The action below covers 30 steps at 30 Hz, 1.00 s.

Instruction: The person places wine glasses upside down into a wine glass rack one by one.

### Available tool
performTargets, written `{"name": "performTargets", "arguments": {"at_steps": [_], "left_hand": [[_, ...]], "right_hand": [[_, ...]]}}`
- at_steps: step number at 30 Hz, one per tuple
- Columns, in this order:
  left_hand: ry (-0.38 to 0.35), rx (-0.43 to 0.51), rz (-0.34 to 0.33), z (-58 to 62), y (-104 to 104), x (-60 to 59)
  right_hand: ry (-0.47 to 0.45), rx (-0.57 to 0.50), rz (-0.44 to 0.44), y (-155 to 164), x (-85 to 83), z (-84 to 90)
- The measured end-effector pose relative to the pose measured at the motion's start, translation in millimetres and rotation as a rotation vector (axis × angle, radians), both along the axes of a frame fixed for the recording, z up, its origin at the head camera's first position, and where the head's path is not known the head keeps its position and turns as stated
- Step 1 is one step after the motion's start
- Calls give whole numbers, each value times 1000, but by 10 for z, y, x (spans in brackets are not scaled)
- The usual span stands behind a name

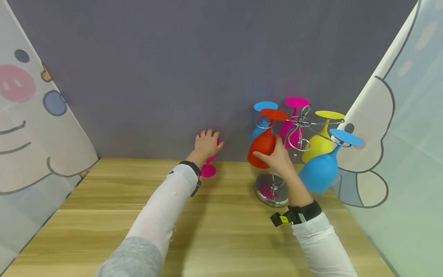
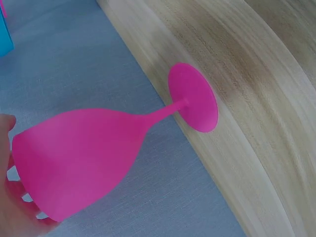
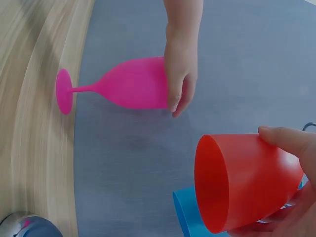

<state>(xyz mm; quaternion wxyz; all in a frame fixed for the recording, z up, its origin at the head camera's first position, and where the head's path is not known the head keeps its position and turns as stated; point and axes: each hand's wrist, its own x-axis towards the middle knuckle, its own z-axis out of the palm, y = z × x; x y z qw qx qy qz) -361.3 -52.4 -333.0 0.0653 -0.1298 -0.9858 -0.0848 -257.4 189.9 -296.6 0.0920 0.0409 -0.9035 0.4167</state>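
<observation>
A pink wine glass (image 2: 84,158) stands upright on the table's far edge, beside the grey backdrop. My left hand (image 1: 207,144) holds it from above, palm over the rim, fingers bent over the far side. At right my right hand (image 1: 279,157) grips the bowl of a red wine glass (image 1: 264,144) between thumb and fingers. That glass hangs upside down, its foot at the end arm of a chrome glass rack (image 1: 271,192). In the right wrist view, the mouth of the red wine glass (image 3: 249,180) overlaps a blue wine glass (image 3: 185,212).
On the rack other wine glasses hang inverted: a blue wine glass (image 1: 265,106) behind the red one, a pink wine glass (image 1: 295,102), a yellow wine glass (image 1: 318,146) and a nearer blue wine glass (image 1: 320,173). Printed cartoon panels flank the wooden table (image 1: 138,192).
</observation>
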Motion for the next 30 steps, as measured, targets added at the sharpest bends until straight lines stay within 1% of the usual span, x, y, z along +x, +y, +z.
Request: {"name": "performTargets", "arguments": {"at_steps": [5,10,12,17,22,30], "left_hand": [[-12,-41,9,-33,9,12],[-29,-60,30,-85,-7,11],[-20,-65,29,-98,-6,4],[16,-59,22,-75,11,2],[9,-65,32,-63,6,21],[23,-80,23,-87,-2,15]], "right_hand": [[15,20,29,-49,-53,-33],[12,70,44,-103,-43,-57],[13,76,45,-107,-40,-65],[36,57,47,-112,-38,-62],[50,49,87,-143,-37,-75],[52,16,104,-179,-21,-108]]}}
